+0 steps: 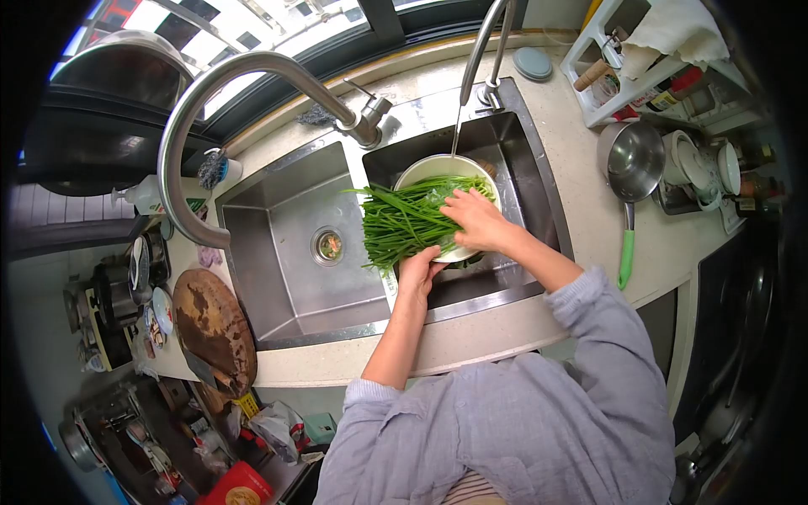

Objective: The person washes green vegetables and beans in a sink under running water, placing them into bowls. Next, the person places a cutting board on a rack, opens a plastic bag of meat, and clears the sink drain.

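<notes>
Resting across a white bowl (425, 169) in the right sink basin (523, 164): garlic chives (404, 220), likely light, limp, slippery, easily bruised; best held by the paler stem ends (481, 183). Right hand (477, 220) spread on top, unclenched; left hand (419, 268) at bowl's near rim, grasp unclear.

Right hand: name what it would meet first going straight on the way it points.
The chives, which the right hand seems to be touching; how deep they lie along that line is unclear.

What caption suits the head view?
In the sink, right hand on greens in a bowl, left hand at the bowl's edge.
</notes>
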Action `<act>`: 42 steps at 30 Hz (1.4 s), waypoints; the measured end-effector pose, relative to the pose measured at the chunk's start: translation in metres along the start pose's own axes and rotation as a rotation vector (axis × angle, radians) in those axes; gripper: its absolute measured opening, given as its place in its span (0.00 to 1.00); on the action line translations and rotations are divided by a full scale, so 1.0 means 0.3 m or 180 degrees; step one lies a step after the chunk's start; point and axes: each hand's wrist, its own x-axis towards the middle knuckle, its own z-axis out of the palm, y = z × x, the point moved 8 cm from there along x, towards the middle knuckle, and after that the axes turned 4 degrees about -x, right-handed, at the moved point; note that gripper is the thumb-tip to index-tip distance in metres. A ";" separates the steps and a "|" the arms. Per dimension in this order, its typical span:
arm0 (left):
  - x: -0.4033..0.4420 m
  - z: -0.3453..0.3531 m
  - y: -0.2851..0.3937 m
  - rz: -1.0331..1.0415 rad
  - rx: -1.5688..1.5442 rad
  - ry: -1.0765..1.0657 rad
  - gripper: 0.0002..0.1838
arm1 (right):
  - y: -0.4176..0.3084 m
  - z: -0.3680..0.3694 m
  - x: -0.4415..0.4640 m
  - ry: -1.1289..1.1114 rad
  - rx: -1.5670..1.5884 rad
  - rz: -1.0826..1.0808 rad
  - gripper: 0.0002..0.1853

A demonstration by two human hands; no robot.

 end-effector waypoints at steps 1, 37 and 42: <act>-0.025 0.013 0.012 0.0086 -0.0031 -0.0033 0.19 | 0.028 -0.028 -0.025 0.0481 -0.0050 0.0092 0.26; 0.190 0.436 0.199 0.2766 0.6572 -0.0553 0.19 | 0.248 0.181 -0.233 0.1265 0.3541 0.2738 0.16; 0.134 0.474 0.327 0.3014 0.6707 -0.0550 0.17 | 0.235 0.138 -0.240 0.1240 0.3466 0.2781 0.12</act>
